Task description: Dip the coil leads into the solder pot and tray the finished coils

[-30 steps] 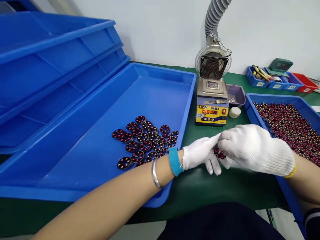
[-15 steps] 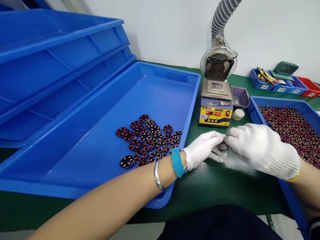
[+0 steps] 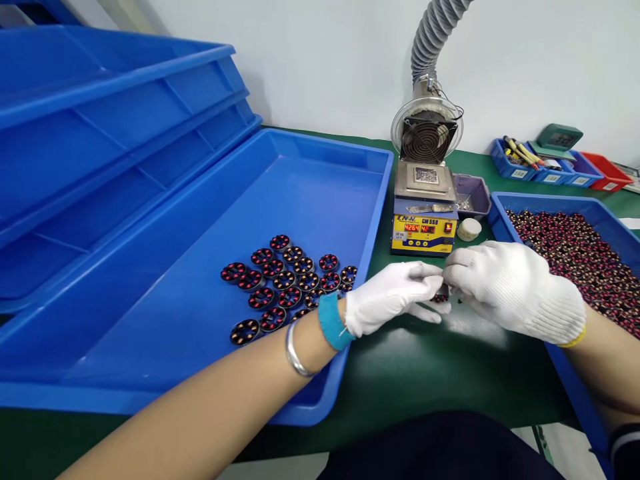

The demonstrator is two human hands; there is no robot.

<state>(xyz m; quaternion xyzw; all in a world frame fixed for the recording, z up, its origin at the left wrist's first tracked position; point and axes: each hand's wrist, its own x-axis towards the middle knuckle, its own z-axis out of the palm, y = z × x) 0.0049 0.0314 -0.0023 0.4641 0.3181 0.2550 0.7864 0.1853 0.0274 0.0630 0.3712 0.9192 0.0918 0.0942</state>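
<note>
Both hands wear white gloves and meet over the green table, in front of the yellow-fronted CM550 unit. Between them is a small dark round part, mostly hidden by fingers. My left hand grips it from the left, its lower fingers stretched beneath. My right hand has its fingers pinched together at the part's right side; whatever they pinch is too small to name. Several black rings with red or tan pieces inside lie in the large blue tray at left.
Blue trays are stacked at far left. At right, a blue bin holds many small red and tan pieces. A purple box and a round white item sit beside the unit. Small bins and a grey hose are behind.
The whole view has shifted slightly. The dark part between my hands now looks tilted, with reddish pieces showing at its lower edge. My hands remain together.
</note>
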